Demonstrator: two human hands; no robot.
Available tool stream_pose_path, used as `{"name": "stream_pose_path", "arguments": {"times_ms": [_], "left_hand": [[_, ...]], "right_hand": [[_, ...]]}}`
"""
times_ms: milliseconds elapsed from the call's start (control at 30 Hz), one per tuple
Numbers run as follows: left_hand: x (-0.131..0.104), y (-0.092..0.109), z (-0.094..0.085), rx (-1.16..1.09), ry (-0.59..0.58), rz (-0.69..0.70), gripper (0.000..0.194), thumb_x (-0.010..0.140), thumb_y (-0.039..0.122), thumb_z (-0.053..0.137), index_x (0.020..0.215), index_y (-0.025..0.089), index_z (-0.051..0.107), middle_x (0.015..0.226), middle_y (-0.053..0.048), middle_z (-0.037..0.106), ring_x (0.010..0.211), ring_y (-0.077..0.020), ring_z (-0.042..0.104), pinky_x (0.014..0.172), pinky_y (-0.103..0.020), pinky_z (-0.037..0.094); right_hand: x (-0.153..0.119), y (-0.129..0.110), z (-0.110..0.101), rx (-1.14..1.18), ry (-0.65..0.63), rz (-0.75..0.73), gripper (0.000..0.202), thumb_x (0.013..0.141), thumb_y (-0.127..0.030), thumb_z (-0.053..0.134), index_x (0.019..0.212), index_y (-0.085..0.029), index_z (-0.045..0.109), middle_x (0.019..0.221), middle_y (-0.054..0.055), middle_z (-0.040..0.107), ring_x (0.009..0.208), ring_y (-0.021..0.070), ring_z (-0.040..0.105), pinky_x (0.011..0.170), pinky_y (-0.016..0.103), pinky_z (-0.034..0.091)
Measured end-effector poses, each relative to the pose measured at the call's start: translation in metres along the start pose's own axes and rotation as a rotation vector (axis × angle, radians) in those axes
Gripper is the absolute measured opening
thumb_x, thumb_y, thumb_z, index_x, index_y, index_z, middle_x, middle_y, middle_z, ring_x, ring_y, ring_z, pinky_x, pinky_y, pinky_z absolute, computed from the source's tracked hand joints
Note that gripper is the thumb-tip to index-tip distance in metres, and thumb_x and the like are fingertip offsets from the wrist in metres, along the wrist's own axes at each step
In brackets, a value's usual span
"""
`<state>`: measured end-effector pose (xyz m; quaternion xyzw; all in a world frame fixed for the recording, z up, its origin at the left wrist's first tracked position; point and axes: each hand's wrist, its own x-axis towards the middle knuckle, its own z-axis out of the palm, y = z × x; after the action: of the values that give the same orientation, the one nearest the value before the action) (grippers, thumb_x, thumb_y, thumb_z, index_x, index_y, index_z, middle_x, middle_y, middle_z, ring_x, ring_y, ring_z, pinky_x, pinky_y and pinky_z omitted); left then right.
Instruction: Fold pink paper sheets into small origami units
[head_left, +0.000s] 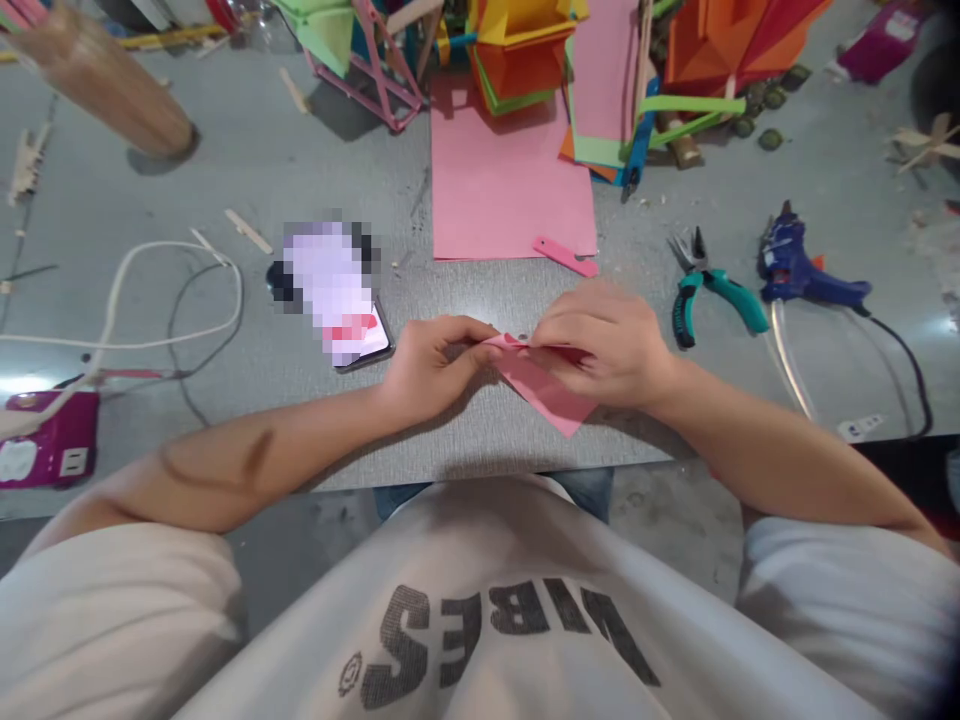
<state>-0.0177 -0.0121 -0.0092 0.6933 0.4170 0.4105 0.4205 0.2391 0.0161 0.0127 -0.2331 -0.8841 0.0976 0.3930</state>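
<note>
Between my hands, close to the table's near edge, is a small piece of pink paper (551, 395) with a fold along its upper side. My left hand (435, 365) pinches its left corner between thumb and forefinger. On the other side, my right hand (600, 345) has its fingers closed on the upper right part of the paper and hides some of it. One pointed corner of the paper hangs toward my body. Just beyond my right hand lies a flat pink tool with a hooked end (566, 257), on the edge of a large pink sheet (510, 200).
A phone (360, 335) lies left of my hands. To the right are teal-handled pliers (712, 290) and a blue glue gun (806, 265) with its cord. Folded paper lanterns (525, 40) stand at the back. White cable (120, 270) loops on the left near a purple power strip (56, 435).
</note>
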Motion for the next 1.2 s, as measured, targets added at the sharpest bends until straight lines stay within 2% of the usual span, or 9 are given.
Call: {"name": "stream_pose_path", "arguments": {"times_ms": [167,333,500,667,867,933,1033,1200], "left_hand": [[0.000,0.002,0.003,-0.153,0.073,-0.110,0.006,0.095,0.029,0.089,0.094,0.023,0.090,0.092,-0.006,0.090,0.079,-0.0197,0.083,0.074,-0.032,0.066],[0.002,0.001,0.006,-0.291,0.090,-0.183,0.015,0.091,0.036,0.095,0.089,0.023,0.089,0.090,-0.006,0.089,0.078,-0.0181,0.081,0.073,-0.031,0.066],[0.005,-0.001,0.007,-0.245,0.063,-0.138,0.031,0.099,0.051,0.089,0.090,0.022,0.088,0.086,-0.006,0.087,0.072,-0.0154,0.076,0.069,-0.029,0.061],[0.004,-0.003,0.006,-0.204,0.113,-0.104,0.039,0.099,0.059,0.087,0.092,0.021,0.087,0.090,-0.008,0.087,0.076,-0.0174,0.077,0.071,-0.031,0.062],[0.006,-0.004,0.004,-0.220,0.170,-0.103,0.041,0.097,0.064,0.089,0.093,0.023,0.087,0.093,-0.008,0.087,0.080,-0.0193,0.079,0.075,-0.035,0.064],[0.008,-0.004,0.003,-0.219,0.145,-0.112,0.039,0.092,0.062,0.094,0.095,0.024,0.088,0.095,-0.007,0.088,0.082,-0.0200,0.079,0.075,-0.035,0.064],[0.010,-0.006,0.003,-0.223,0.072,-0.130,0.038,0.085,0.057,0.101,0.093,0.023,0.088,0.087,-0.005,0.085,0.076,-0.0184,0.076,0.068,-0.032,0.060],[0.012,-0.008,0.004,-0.232,0.064,-0.114,0.036,0.086,0.057,0.100,0.088,0.022,0.087,0.082,-0.004,0.083,0.072,-0.0173,0.073,0.067,-0.032,0.059]], "right_hand": [[-0.005,0.001,0.003,0.002,-0.057,0.059,0.012,0.108,-0.031,0.073,0.097,-0.028,0.073,0.085,0.000,0.078,0.077,0.0194,0.071,0.070,0.036,0.054],[-0.006,-0.006,0.003,0.054,-0.098,0.211,0.009,0.104,-0.031,0.077,0.098,-0.027,0.072,0.088,0.001,0.080,0.078,0.0202,0.073,0.069,0.035,0.054],[-0.005,-0.015,0.007,0.116,-0.095,0.330,0.011,0.102,-0.029,0.077,0.094,-0.026,0.071,0.084,0.000,0.081,0.073,0.0180,0.072,0.067,0.033,0.051],[-0.006,-0.020,0.012,0.173,-0.106,0.457,0.011,0.100,-0.035,0.079,0.096,-0.028,0.070,0.086,0.000,0.083,0.072,0.0190,0.074,0.066,0.034,0.054],[-0.008,-0.020,0.015,0.151,-0.035,0.487,0.019,0.096,-0.038,0.084,0.106,-0.029,0.071,0.094,0.001,0.085,0.076,0.0218,0.078,0.067,0.035,0.060],[-0.009,-0.020,0.016,0.123,-0.004,0.489,0.022,0.095,-0.038,0.084,0.108,-0.029,0.069,0.095,0.001,0.084,0.077,0.0223,0.079,0.068,0.035,0.061],[-0.010,-0.021,0.017,0.078,0.047,0.464,0.026,0.093,-0.038,0.087,0.109,-0.029,0.068,0.093,0.000,0.083,0.075,0.0217,0.078,0.067,0.034,0.061],[-0.011,-0.021,0.016,0.031,0.042,0.465,0.024,0.096,-0.040,0.084,0.110,-0.029,0.069,0.096,0.002,0.083,0.078,0.0226,0.078,0.070,0.036,0.061]]}}
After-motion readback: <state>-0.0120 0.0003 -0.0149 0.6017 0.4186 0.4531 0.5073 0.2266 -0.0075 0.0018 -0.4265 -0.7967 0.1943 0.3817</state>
